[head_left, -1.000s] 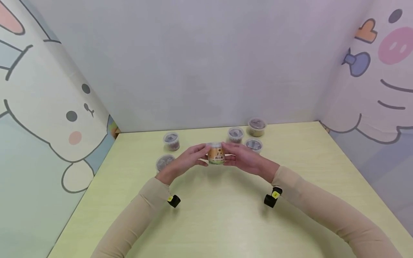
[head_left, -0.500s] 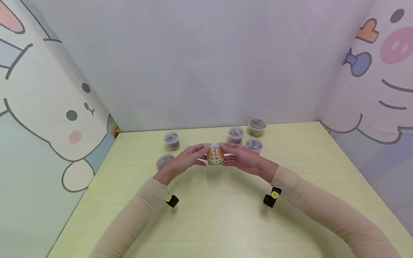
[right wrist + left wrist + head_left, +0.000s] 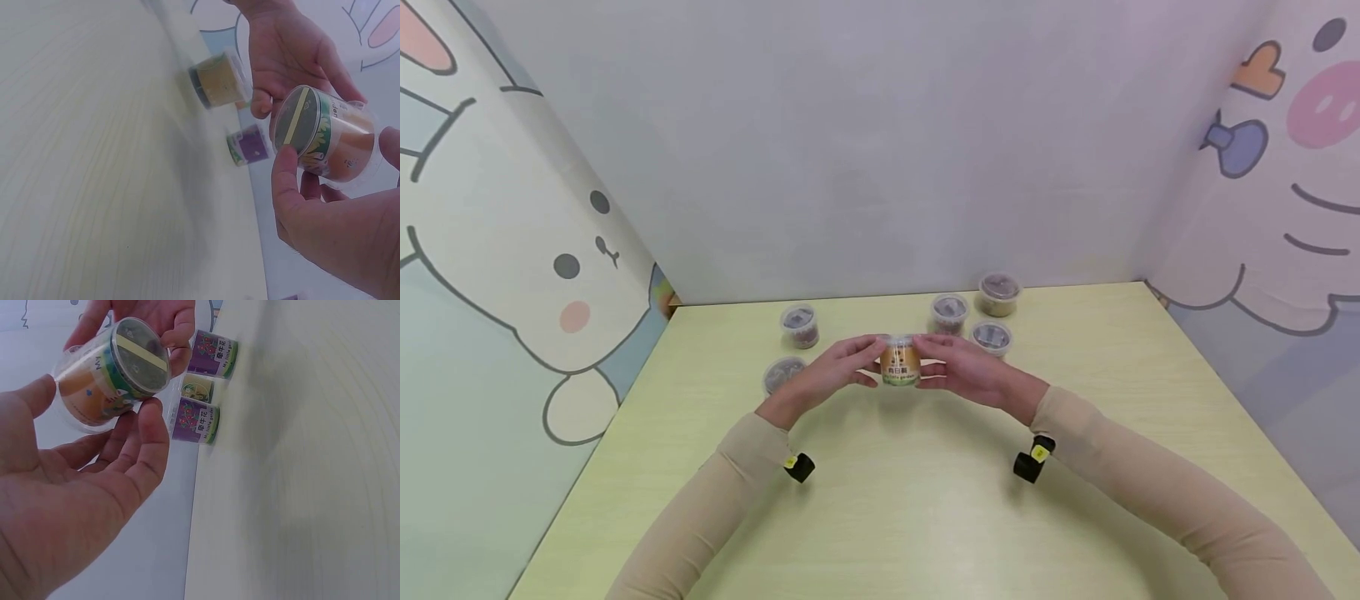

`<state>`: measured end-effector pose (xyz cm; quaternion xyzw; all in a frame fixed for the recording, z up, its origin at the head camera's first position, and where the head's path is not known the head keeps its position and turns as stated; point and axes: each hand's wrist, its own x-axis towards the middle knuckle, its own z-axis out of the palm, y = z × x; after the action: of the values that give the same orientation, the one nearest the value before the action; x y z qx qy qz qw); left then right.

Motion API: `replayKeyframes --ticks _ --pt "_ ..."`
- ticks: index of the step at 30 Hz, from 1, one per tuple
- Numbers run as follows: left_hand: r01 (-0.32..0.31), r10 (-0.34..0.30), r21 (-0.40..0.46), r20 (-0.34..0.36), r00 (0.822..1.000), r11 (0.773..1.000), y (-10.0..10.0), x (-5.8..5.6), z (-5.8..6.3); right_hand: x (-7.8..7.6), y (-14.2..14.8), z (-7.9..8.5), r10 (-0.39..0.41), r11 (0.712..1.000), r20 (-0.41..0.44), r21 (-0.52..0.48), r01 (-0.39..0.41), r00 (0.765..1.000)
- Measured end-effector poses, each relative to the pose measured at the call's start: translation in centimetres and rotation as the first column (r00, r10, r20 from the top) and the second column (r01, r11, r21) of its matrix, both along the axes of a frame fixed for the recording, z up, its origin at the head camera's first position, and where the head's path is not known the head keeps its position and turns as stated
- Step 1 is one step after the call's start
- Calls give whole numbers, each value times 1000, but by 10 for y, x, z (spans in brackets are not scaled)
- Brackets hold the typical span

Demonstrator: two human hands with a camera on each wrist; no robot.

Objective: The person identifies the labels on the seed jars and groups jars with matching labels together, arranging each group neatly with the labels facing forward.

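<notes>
An orange-labelled clear plastic tub [image 3: 900, 362] with a lid is held up over the table between both hands. My left hand [image 3: 837, 369] grips its left side, thumb near the lid rim and fingers around the lower part. From the right, my right hand [image 3: 962, 367] grips the same tub the same way. In the left wrist view the tub [image 3: 103, 381] tilts, showing its dark base with a pale strip across it. The right wrist view shows one fingertip on that base of the tub [image 3: 340, 140].
Behind the hands stand a tub [image 3: 950, 313], a larger tub [image 3: 998, 295] and a tub [image 3: 991, 338] at the right. On the left are a tub [image 3: 799, 327] and a tub [image 3: 783, 374] partly behind the left hand. A pale wall [image 3: 880, 167] rises at the table's back edge.
The tub has turned slightly between the hands, so its label text has shifted left. Both hands keep almost the same place.
</notes>
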<state>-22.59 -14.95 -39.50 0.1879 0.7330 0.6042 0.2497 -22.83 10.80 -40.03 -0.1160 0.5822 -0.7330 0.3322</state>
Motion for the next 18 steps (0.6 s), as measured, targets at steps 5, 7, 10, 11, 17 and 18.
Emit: replayKeyframes --ticks 5,7,10,11,17,18 --pt "2 -2 -5 3 1000 1000 0 1 1 0 0 -1 -2 1000 2 2 2 1000" --pt "4 -4 -9 3 1000 1000 -1 2 1 0 -1 -2 -3 1000 5 1 3 1000" --pt "6 -6 -27 6 1000 1000 -2 2 1 0 -1 -2 -4 1000 5 1 3 1000" --pt "6 -5 -40 5 1000 999 -3 2 2 1 -1 -2 -2 1000 6 1 2 1000" --pt "28 -29 -132 -10 1000 991 -15 0 15 2 -7 2 26 1000 -12 2 -26 1000" --pt "36 -38 -139 -13 999 990 -18 0 18 3 -8 3 30 1000 -20 -1 -30 999"
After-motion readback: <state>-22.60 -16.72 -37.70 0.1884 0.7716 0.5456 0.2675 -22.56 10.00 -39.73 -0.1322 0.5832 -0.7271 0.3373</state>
